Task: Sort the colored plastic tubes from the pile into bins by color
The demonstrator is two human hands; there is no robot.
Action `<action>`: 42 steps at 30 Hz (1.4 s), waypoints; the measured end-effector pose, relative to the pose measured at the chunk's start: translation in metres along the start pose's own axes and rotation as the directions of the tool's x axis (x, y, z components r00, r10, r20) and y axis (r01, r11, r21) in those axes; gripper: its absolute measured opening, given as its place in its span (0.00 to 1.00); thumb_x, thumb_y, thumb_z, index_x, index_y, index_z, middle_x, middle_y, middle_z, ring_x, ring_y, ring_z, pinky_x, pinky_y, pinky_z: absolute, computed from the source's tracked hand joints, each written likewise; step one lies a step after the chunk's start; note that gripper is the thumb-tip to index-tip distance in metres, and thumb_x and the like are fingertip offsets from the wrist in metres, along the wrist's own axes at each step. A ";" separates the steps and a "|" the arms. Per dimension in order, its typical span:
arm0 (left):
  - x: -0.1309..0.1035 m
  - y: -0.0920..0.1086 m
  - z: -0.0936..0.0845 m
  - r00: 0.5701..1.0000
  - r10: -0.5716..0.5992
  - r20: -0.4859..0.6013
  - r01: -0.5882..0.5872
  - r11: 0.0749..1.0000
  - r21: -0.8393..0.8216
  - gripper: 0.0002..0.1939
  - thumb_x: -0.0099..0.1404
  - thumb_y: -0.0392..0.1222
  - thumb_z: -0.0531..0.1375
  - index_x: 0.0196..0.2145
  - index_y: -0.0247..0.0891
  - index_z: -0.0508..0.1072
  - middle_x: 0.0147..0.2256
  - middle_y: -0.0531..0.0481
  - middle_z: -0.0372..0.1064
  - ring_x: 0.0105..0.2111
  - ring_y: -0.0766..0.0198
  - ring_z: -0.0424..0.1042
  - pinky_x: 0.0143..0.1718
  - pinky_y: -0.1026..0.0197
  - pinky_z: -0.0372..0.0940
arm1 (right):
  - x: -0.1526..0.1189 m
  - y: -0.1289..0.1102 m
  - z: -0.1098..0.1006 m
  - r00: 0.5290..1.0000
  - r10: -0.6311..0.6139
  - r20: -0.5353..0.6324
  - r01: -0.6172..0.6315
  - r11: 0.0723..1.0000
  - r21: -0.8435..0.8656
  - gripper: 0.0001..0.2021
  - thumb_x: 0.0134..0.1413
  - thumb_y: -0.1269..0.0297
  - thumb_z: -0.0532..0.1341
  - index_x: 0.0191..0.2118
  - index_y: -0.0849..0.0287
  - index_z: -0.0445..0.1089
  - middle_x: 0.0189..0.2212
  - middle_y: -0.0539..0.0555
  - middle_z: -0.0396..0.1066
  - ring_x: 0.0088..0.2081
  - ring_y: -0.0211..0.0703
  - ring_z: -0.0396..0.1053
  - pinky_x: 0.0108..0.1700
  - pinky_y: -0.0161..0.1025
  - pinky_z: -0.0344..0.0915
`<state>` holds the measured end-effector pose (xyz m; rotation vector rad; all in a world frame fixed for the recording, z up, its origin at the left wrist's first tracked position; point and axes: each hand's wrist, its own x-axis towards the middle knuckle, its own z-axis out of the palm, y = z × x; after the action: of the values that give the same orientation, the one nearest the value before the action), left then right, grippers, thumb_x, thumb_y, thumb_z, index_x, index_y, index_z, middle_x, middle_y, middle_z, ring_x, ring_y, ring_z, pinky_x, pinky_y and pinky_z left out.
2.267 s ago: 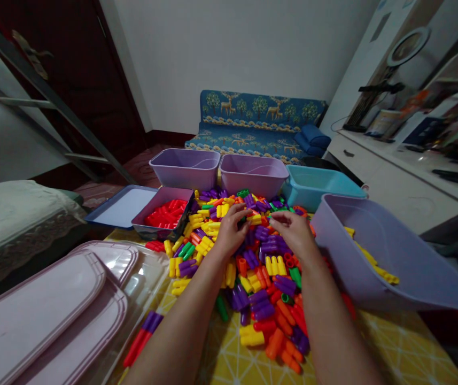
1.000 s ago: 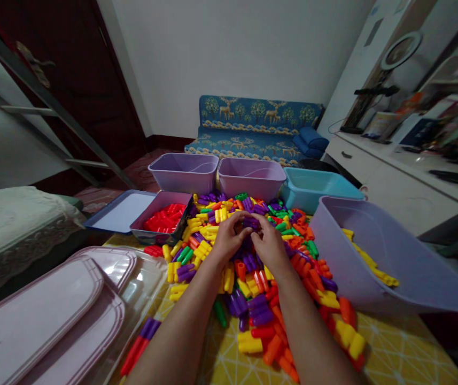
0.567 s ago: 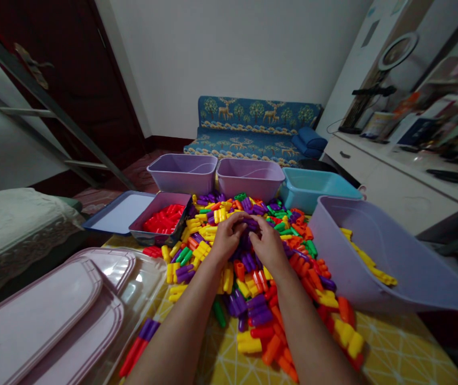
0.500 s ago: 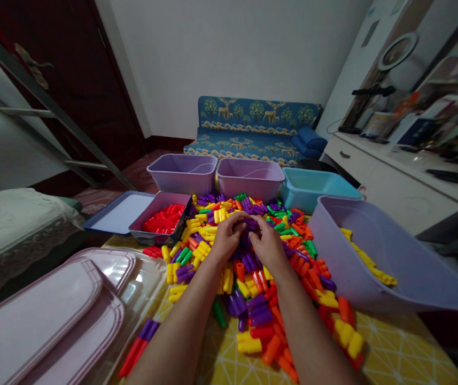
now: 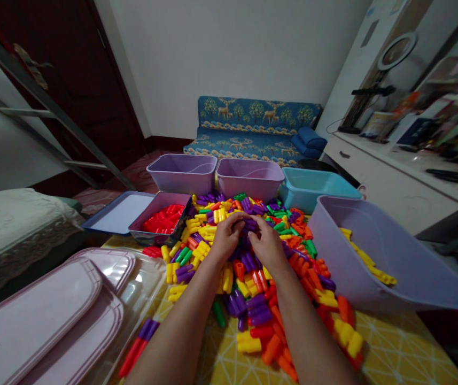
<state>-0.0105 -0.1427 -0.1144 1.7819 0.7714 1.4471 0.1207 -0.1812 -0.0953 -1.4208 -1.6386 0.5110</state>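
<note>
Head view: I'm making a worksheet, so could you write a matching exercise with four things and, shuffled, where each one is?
1. Turquoise bin
2. Pink lids
3. Blue sofa
4. Left hand

A. By the far wall
B. Over the piled pieces
C. Left of the pile, overlapping
D. Behind the pile, beside a purple bin

1-D; 2-C; 3-A; 4-B

You have a bare left hand (image 5: 227, 235) and a bare right hand (image 5: 265, 240), each rounded across the back and narrowing at the wrist. Your left forearm (image 5: 186, 321) and right forearm (image 5: 309, 326) are bare too, smooth and slender near the wrists, and they look broader toward the lower edge of the view. Your fingertips are partly hidden, and your nails are too small to make out.
</note>
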 end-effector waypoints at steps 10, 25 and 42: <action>0.000 0.000 0.000 0.995 -0.098 -0.030 0.096 0.994 -0.059 0.13 0.67 0.38 0.55 0.48 0.33 0.70 0.41 0.44 0.71 0.41 0.60 0.71 0.40 0.65 0.64 | -0.002 -0.005 0.000 0.972 0.016 -0.234 0.031 0.980 0.197 0.18 0.54 0.68 0.59 0.51 0.59 0.68 0.35 0.55 0.74 0.33 0.42 0.73 0.37 0.39 0.70; -0.002 0.003 0.000 0.973 -0.228 -0.027 0.212 0.938 -0.274 0.19 0.63 0.51 0.63 0.41 0.33 0.66 0.33 0.46 0.70 0.30 0.64 0.69 0.31 0.68 0.61 | -0.001 -0.005 -0.001 0.982 -0.004 -0.190 0.053 0.966 0.254 0.12 0.55 0.62 0.61 0.44 0.60 0.71 0.39 0.55 0.75 0.37 0.44 0.73 0.38 0.39 0.70; -0.002 -0.001 0.000 0.969 -0.247 -0.017 0.232 0.930 -0.286 0.26 0.61 0.53 0.65 0.50 0.32 0.70 0.39 0.43 0.73 0.41 0.56 0.73 0.42 0.62 0.67 | -0.001 -0.009 -0.003 0.975 0.034 -0.218 0.041 0.942 0.334 0.12 0.55 0.60 0.62 0.43 0.60 0.70 0.36 0.55 0.74 0.29 0.40 0.72 0.32 0.37 0.70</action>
<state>-0.0109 -0.1436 -0.1165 1.3880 0.7391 1.3679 0.1174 -0.1856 -0.0873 -1.1735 -1.3040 0.5783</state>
